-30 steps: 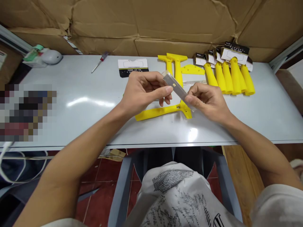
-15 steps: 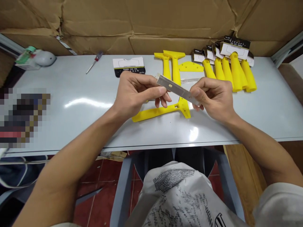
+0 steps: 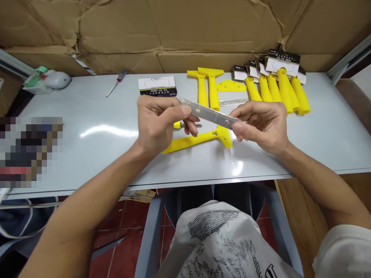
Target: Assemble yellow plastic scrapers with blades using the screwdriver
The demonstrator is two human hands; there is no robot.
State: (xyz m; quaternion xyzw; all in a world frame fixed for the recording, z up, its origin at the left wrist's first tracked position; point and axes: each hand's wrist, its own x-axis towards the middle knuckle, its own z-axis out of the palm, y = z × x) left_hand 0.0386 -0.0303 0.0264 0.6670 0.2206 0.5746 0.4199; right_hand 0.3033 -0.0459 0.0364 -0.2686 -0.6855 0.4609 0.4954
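Observation:
A flat metal blade (image 3: 213,115) with small holes, seemingly in clear wrapping, is held up above the table. My left hand (image 3: 162,121) pinches its left end between thumb and fingers. At the other end, my right hand (image 3: 259,123) grips it the same way. Below the blade lies a yellow scraper handle (image 3: 193,141) with a wide head. Partly behind my left hand is a screwdriver with a yellow handle (image 3: 177,125). Further back are two yellow scrapers (image 3: 213,90), a yellow plate (image 3: 232,86) and a clear-wrapped strip (image 3: 232,102).
Several yellow handles with black-and-white cards (image 3: 285,90) stand at the back right. A black-and-white card (image 3: 157,85), a small screwdriver (image 3: 116,83) and a grey mouse-like object (image 3: 58,79) lie along the back of the table (image 3: 95,154). Cardboard (image 3: 185,34) rises behind.
Both hands have stayed on the blade, which has shifted slightly left and lies more level. The yellow-handled screwdriver shows more behind my left hand. The view has tilted a little upward.

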